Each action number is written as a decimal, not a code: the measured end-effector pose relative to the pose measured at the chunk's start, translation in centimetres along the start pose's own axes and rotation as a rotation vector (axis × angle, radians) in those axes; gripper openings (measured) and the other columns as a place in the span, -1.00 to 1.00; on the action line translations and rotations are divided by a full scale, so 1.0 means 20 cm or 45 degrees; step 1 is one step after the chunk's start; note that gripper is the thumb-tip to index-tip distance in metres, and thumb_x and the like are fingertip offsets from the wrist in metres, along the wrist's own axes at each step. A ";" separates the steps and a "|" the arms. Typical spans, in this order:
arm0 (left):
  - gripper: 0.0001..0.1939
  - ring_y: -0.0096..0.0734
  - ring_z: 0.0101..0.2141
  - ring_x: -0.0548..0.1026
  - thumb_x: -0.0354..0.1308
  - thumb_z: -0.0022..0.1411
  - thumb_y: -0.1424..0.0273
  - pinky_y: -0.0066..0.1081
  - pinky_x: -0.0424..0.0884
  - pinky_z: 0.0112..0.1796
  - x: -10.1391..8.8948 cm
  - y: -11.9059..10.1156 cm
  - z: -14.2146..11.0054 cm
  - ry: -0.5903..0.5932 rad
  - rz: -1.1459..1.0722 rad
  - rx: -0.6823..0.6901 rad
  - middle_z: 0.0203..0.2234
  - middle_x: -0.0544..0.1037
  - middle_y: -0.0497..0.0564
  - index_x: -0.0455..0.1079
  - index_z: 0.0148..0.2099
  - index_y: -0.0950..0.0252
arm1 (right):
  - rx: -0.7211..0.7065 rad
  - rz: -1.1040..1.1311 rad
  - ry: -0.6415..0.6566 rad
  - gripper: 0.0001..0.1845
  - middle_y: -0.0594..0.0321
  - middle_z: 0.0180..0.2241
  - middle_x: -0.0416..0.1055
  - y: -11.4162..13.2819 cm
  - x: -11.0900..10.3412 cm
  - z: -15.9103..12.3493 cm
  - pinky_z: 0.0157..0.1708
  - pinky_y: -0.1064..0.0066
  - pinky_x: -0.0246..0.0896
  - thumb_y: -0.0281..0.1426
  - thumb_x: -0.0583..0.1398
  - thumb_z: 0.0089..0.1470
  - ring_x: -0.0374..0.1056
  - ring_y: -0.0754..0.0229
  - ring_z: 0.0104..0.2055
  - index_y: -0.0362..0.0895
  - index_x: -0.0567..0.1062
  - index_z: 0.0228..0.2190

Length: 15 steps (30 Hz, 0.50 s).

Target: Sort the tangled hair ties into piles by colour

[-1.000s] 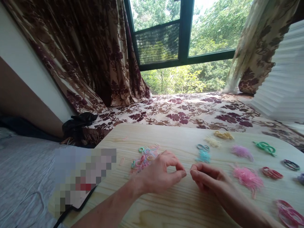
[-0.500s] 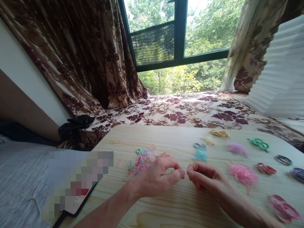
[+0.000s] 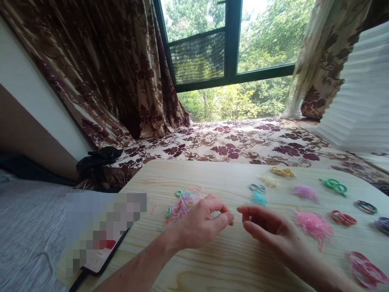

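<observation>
My left hand hovers over the middle of the table with thumb and forefinger pinched together; whatever may be between the tips is too small to make out. Facing it, my right hand has its thumb and forefinger apart and nothing visible between them. A mixed pile of coloured elastic bands lies just behind my left hand, partly covered by it. Beyond my right fingers is a small heap of light-blue bands, with grey-blue hair ties above it. A heap of pink bands sits right of my right hand.
Along the right of the wooden table lie purple bands, yellow ties, green ties, red ties, dark ties and large pink ties. A blurred-out phone rests at the left edge.
My right thumb and forefinger have spread apart from their pinch. My left hand stays pinched, its fingertips slightly further left.
</observation>
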<state>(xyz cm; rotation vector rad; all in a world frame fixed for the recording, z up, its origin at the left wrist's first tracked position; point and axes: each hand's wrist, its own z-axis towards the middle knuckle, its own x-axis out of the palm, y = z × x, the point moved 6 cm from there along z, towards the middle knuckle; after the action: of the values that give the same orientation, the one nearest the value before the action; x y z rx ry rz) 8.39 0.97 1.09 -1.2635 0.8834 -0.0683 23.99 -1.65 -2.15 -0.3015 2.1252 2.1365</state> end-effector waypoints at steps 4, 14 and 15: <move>-0.78 -0.40 -0.16 0.44 0.06 0.27 0.34 -0.46 0.29 -0.09 0.01 0.01 0.00 0.021 -0.034 0.006 -0.30 0.49 0.00 0.48 -0.32 0.31 | -0.205 -0.138 0.053 -0.76 0.29 -0.48 0.45 0.03 0.03 -0.01 -0.48 0.46 0.26 -0.17 0.24 -0.03 0.32 0.25 -0.48 -0.06 0.56 -0.37; -0.77 -0.39 -0.18 0.45 0.05 0.26 0.34 -0.44 0.31 -0.09 0.01 0.00 0.00 0.030 -0.024 -0.008 -0.30 0.50 0.00 0.49 -0.31 0.30 | -0.230 -0.305 0.054 -0.73 0.24 -0.46 0.49 0.09 0.02 -0.03 -0.41 0.39 0.28 -0.15 0.18 0.06 0.38 0.15 -0.41 -0.04 0.55 -0.47; -0.77 -0.39 -0.18 0.45 0.04 0.26 0.35 -0.45 0.31 -0.10 0.01 0.00 0.00 0.023 -0.022 -0.012 -0.30 0.50 0.01 0.49 -0.32 0.30 | -0.229 -0.317 0.047 -0.72 0.24 -0.46 0.49 0.09 0.01 -0.03 -0.41 0.39 0.28 -0.13 0.18 0.06 0.38 0.14 -0.40 -0.04 0.55 -0.48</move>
<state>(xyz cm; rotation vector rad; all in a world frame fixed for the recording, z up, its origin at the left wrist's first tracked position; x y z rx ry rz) 8.51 0.92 0.95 -1.2812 0.8894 -0.0897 23.49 -2.27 -0.47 -0.5931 1.8035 2.1895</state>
